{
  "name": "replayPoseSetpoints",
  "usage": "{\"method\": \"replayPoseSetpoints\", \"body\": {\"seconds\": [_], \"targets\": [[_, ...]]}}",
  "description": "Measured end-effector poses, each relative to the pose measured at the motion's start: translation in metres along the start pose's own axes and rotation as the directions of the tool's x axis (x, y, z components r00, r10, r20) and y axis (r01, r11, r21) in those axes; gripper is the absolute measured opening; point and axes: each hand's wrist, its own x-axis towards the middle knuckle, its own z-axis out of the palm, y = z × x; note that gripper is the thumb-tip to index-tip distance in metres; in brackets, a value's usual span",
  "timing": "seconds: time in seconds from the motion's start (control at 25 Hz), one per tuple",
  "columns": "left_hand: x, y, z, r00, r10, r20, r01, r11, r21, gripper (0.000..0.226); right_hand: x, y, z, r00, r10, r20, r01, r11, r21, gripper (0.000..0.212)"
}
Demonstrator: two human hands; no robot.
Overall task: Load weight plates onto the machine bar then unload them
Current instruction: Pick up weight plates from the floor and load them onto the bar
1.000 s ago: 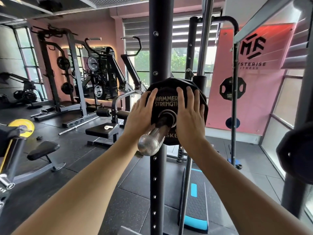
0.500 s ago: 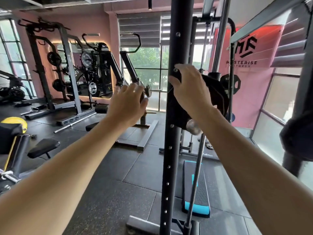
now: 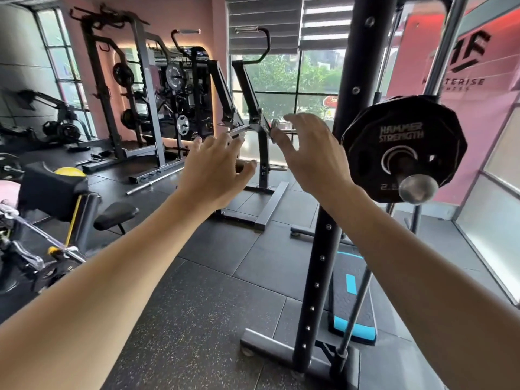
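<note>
Legible markings, noted from where I stand:

1. Black weight plate on the machine bar: raised lettering "HAMMER STRENGTH" in two lines above the centre hole. Below the hole, a number beginning "2." – the bar's chrome end covers the rest.
2. Pink wall banner, upper right: large black logo, partly cut off by the steel posts; under it "…TERISE", first letters hidden. A smaller line beneath is too blurred to read.
3. Plates on the far racks: print too small to read.
</note>
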Motion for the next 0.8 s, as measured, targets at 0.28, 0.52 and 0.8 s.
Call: {"method": "replayPoseSetpoints", "body": {"seconds": [0.28, 0.52, 0.8], "targets": [[0.036, -0.018, 0.042, 0.999, -0.042, 0.021, 0.042, 0.999, -0.009, 0.072, 0.029, 0.051, 0.064, 0.995, 0.001, 0.096, 0.005, 0.998, -0.063, 0.06], [0.078, -0.026, 0.08, 0.998, -0.061, -0.002, 0.061, 0.998, -0.007, 0.076, 0.065, 0.089, 0.111, 0.992, -0.012, 0.123, 0.017, 0.999, -0.042, 0.062], [0.123, -0.018, 0.13, 0.999, -0.051, 0.016, 0.051, 0.997, -0.056, 0.068, 0.09, 0.125, 0.15, 0.995, 0.041, 0.092, -0.039, 0.999, -0.026, 0.065]]}}
